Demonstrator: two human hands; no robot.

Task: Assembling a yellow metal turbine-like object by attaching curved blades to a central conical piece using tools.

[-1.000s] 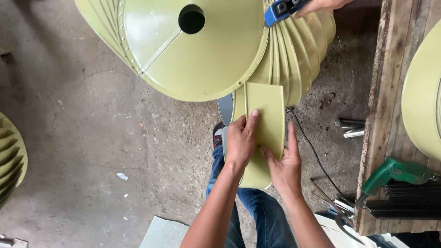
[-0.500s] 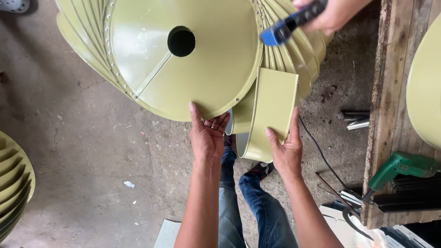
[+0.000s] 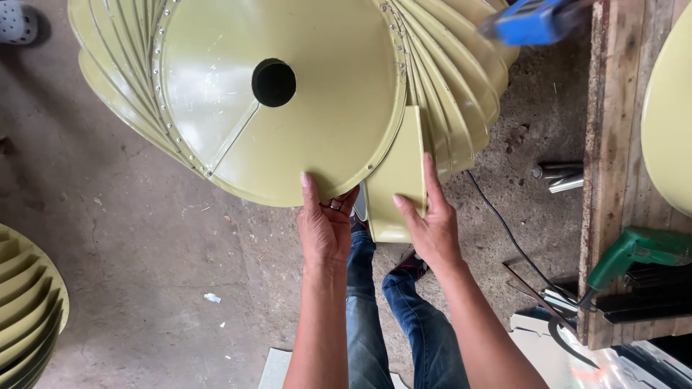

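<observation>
A large olive-green metal cone disc (image 3: 216,108) with a round centre hole and a riveted rim fills the upper middle. Curved green blades (image 3: 461,79) fan out around its edge. My left hand (image 3: 326,223) grips the disc's near rim, thumb on top. My right hand (image 3: 431,223) holds a loose rectangular green blade plate (image 3: 400,169) upright against the rim, beside the fitted blades. A blurred blue tool (image 3: 533,20) held by another person shows at the top right.
A wooden bench (image 3: 605,173) runs down the right side with a green power drill (image 3: 638,252), metal tubes (image 3: 559,176) and a black cable. Another green bladed assembly (image 3: 29,317) lies at the left edge. My jeans-clad legs stand below on concrete.
My left hand moved off the blade plate onto the disc's rim. The plate has been raised and pushed in against the rim. The view has drawn closer to the disc.
</observation>
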